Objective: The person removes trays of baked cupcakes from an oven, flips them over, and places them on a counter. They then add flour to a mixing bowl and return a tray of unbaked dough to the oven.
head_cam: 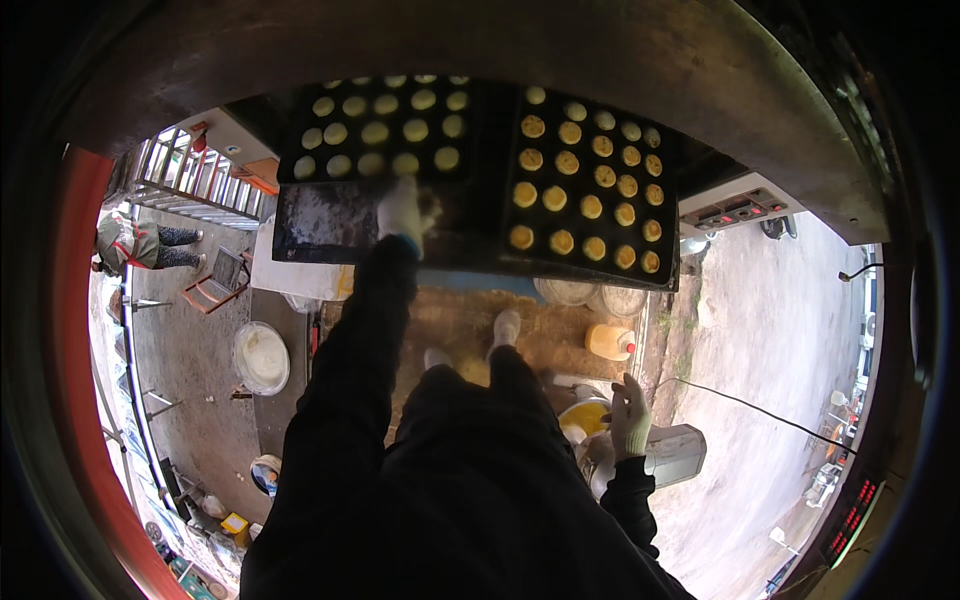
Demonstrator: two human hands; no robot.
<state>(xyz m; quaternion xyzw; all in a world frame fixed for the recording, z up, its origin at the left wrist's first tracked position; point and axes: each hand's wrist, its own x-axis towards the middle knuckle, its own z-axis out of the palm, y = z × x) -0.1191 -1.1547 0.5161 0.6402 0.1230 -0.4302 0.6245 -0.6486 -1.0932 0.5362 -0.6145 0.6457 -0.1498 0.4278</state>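
My left hand (401, 212), in a pale glove, reaches over the near edge of the left baking tray (322, 217); it is blurred, so its hold on the tray cannot be made out. Rows of pale round dough pieces (415, 130) lie on the dark surface beyond it. To the right, a black baking tray (581, 259) bears rows of golden-brown round pastries (591, 206), with paler ones along its far row. My right hand (630, 416), also gloved, hangs low on the right with its fingers apart and nothing in it, above a metal container (675, 454).
A metal hood edge (480, 45) arches over the trays. Below stand a plastic jug (609, 342) with a red cap and a yellow bucket (585, 416). At left are a white tub (261, 358), a folding chair (219, 277) and another person (142, 244). A cable (757, 409) crosses the right-hand ground.
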